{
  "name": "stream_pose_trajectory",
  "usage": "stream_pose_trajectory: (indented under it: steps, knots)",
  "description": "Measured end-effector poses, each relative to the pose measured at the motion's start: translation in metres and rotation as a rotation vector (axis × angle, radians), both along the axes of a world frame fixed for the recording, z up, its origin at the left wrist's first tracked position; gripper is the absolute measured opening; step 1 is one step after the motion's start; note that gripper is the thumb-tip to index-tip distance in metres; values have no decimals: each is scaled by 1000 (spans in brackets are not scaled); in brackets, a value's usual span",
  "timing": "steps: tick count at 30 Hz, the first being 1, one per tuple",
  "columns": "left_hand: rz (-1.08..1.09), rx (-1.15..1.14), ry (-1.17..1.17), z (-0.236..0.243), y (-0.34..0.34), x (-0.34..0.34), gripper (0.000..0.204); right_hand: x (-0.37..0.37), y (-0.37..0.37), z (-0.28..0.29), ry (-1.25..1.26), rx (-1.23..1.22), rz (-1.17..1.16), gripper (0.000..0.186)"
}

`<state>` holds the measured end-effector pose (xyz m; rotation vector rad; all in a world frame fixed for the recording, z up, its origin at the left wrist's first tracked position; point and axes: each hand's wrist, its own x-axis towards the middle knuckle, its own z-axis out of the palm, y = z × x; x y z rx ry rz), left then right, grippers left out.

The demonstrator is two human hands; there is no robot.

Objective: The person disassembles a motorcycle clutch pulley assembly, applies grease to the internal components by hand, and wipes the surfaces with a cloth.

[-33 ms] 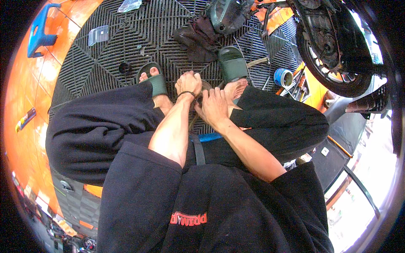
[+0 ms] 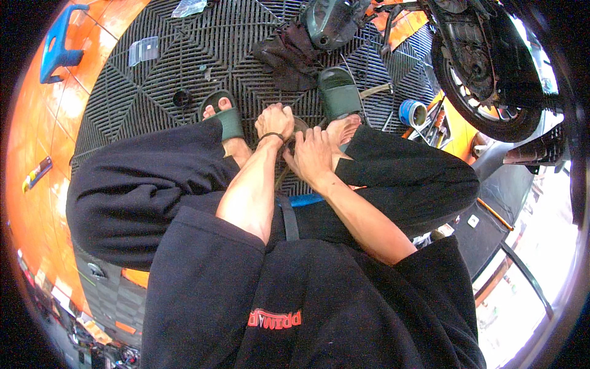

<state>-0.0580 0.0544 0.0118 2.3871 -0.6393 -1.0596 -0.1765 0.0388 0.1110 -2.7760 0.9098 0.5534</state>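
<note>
Between my feet, low over the black grid mat [image 2: 166, 74], both my hands work close together. My left hand [image 2: 274, 122] is closed in a fist, and whatever it grips is hidden inside the fingers. My right hand [image 2: 314, 154] lies just to its right with the fingers curled down and closed. Between and beneath the hands a dark, brownish rounded part [image 2: 300, 125] shows in small part; its kind cannot be made out. Green slide sandals, the left one [image 2: 230, 123] and the right one [image 2: 342, 101], flank the hands.
Ahead lie a dark crumpled cloth [image 2: 289, 58] and a dark green motorbike cover [image 2: 332, 24]. A motorbike wheel [image 2: 491, 92] stands at the right, near a blue can [image 2: 413, 113] and several hand tools [image 2: 437, 126]. A blue stool [image 2: 58, 49] is at far left.
</note>
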Motion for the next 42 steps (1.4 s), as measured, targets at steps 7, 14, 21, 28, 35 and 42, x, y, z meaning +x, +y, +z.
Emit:
stream_pose_trajectory:
  steps: [7,14,21,28,35,42]
  knots:
    - [-15,-14,-3,1,0,2,46,-1,-3,7,-43,-7,67,53]
    - [-24,21,13,9,4,-2,46,-7,4,7,59,32,9,47]
    - [2,30,43,9,4,0,47,-10,1,3,-141,21,48,47]
    - [-32,17,10,0,0,2,47,-3,-1,-1,83,72,-64,49]
    - [-1,8,12,6,1,2,48,-2,0,1,102,7,-9,48]
    - [-52,4,9,8,-1,4,48,-1,-3,-2,98,41,43,47]
